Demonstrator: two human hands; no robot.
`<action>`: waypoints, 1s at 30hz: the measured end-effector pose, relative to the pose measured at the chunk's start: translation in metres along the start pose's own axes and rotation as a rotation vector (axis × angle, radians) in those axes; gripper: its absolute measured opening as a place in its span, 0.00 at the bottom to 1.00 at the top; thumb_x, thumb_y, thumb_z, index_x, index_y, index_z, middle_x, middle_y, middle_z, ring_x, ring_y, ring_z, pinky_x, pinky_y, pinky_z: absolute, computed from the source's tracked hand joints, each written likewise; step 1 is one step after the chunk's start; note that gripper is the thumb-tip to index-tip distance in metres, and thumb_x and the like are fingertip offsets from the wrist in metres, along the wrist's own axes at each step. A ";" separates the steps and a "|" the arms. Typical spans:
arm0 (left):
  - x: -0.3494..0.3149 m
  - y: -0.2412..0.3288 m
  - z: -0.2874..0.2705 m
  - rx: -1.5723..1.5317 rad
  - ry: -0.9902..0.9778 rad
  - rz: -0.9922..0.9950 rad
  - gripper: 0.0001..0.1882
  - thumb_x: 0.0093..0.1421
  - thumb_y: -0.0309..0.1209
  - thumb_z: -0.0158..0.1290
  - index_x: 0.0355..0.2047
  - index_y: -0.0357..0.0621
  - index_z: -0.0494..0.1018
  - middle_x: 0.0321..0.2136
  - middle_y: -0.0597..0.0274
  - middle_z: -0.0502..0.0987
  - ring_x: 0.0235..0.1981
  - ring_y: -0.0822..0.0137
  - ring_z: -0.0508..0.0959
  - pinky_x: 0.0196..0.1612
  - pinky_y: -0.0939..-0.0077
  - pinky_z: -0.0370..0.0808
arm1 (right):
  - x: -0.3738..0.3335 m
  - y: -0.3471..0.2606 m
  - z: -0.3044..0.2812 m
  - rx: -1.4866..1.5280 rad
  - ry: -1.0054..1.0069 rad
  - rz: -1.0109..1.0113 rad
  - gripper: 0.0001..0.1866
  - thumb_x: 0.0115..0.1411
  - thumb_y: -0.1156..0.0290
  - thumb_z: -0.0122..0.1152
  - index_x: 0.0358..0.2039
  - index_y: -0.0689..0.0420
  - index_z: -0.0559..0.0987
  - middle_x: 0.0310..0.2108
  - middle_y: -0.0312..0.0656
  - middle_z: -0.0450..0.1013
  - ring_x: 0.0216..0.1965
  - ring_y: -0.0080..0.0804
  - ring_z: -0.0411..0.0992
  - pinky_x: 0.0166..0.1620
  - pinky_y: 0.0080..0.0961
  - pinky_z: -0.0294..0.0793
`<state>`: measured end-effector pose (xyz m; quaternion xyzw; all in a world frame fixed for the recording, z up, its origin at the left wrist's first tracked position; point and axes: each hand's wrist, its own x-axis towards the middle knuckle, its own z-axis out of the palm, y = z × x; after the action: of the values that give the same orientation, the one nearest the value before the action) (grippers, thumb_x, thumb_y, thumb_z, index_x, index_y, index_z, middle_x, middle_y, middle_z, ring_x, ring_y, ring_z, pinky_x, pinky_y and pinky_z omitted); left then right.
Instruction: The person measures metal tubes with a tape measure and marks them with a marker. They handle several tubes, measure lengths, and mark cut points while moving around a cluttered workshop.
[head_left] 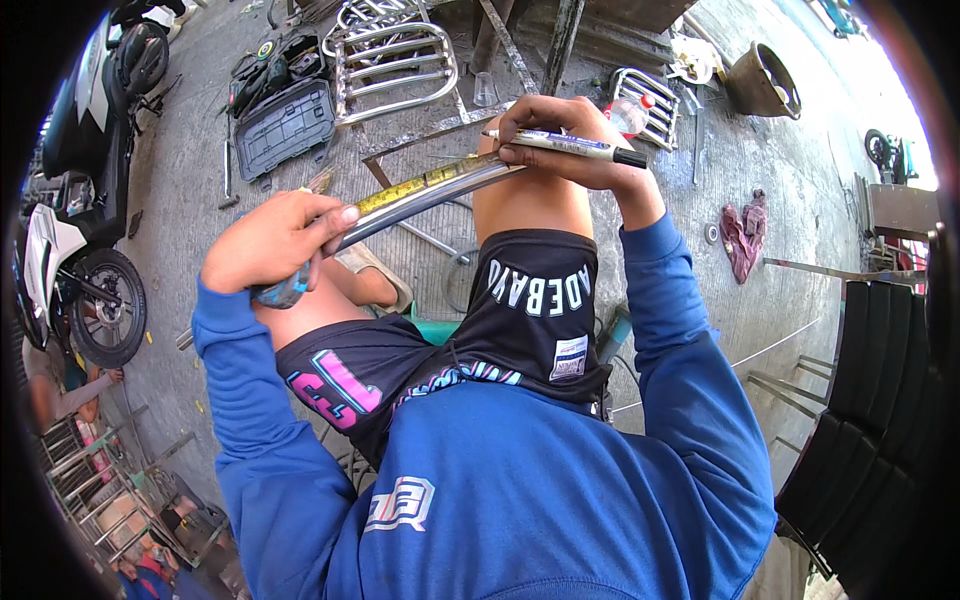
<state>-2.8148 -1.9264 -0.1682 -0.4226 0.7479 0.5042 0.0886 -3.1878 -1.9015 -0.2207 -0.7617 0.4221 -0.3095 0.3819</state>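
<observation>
Across my lap lies a shiny metal tube (425, 205), slanting up toward the right. The yellow blade of a tape measure (415, 187) runs along its upper side. My left hand (265, 238) is closed round the tube and the tape, its thumb pressing on the blade. Beneath its palm shows a blue, worn piece (284, 290), perhaps the tape's case. My right hand (575, 135) is closed on a white marker pen (570, 146) with a black end pointing right. Its fingers also touch the tube's far end, above my right knee.
An open black tool case (285, 125) and bent metal racks (395, 75) lie on the concrete floor ahead. A brown bucket (762, 80), a plastic bottle (630, 115) and a maroon rag (743, 235) are to the right. Motorcycles (100, 300) stand at left; black padded panels (865, 380) at right.
</observation>
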 end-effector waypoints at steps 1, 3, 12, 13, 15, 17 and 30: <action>-0.006 -0.004 -0.004 0.026 0.004 -0.099 0.25 0.77 0.43 0.45 0.26 0.36 0.71 0.16 0.63 0.71 0.15 0.70 0.76 0.21 0.71 0.72 | 0.001 0.001 0.000 0.003 -0.015 0.003 0.12 0.60 0.69 0.73 0.43 0.57 0.81 0.36 0.39 0.84 0.41 0.29 0.84 0.46 0.27 0.81; -0.028 -0.015 -0.011 -0.025 0.001 -0.156 0.25 0.77 0.44 0.46 0.27 0.37 0.71 0.17 0.62 0.72 0.15 0.71 0.76 0.21 0.71 0.72 | 0.002 0.003 -0.001 0.009 -0.003 -0.003 0.13 0.60 0.68 0.73 0.43 0.56 0.81 0.35 0.38 0.84 0.40 0.29 0.84 0.46 0.27 0.81; -0.102 -0.064 -0.003 0.069 0.253 -0.186 0.27 0.74 0.46 0.50 0.26 0.33 0.73 0.13 0.58 0.73 0.14 0.69 0.78 0.21 0.70 0.72 | 0.001 0.005 0.002 0.019 0.026 0.018 0.11 0.60 0.68 0.74 0.40 0.57 0.82 0.37 0.37 0.84 0.42 0.26 0.82 0.47 0.26 0.80; -0.101 -0.062 -0.002 0.129 0.292 -0.263 0.27 0.74 0.46 0.50 0.26 0.33 0.73 0.13 0.58 0.72 0.14 0.69 0.78 0.21 0.69 0.71 | 0.001 0.004 0.002 0.027 0.036 0.018 0.11 0.60 0.69 0.75 0.39 0.57 0.82 0.38 0.36 0.84 0.42 0.26 0.82 0.47 0.26 0.80; -0.096 -0.056 -0.001 0.115 0.310 -0.224 0.28 0.74 0.46 0.50 0.25 0.33 0.73 0.12 0.57 0.71 0.14 0.69 0.78 0.21 0.68 0.71 | 0.001 0.002 0.002 0.034 0.012 0.047 0.10 0.59 0.69 0.75 0.38 0.57 0.82 0.37 0.36 0.83 0.42 0.25 0.81 0.48 0.26 0.80; -0.094 -0.047 0.000 0.255 0.355 -0.280 0.27 0.72 0.46 0.52 0.25 0.33 0.74 0.14 0.50 0.73 0.15 0.57 0.78 0.23 0.62 0.71 | 0.001 0.000 0.001 0.025 0.016 0.054 0.10 0.60 0.70 0.75 0.38 0.57 0.82 0.37 0.36 0.83 0.42 0.24 0.81 0.48 0.26 0.80; -0.094 -0.026 0.025 0.752 0.525 -0.413 0.25 0.69 0.53 0.54 0.34 0.41 0.82 0.26 0.38 0.79 0.31 0.36 0.79 0.36 0.43 0.72 | -0.005 -0.003 -0.003 0.091 0.016 0.027 0.09 0.61 0.73 0.73 0.37 0.59 0.80 0.41 0.39 0.83 0.44 0.26 0.81 0.50 0.25 0.81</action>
<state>-2.7439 -1.8584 -0.1449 -0.6132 0.7757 0.0485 0.1413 -3.1909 -1.8973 -0.2177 -0.7353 0.4207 -0.3293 0.4171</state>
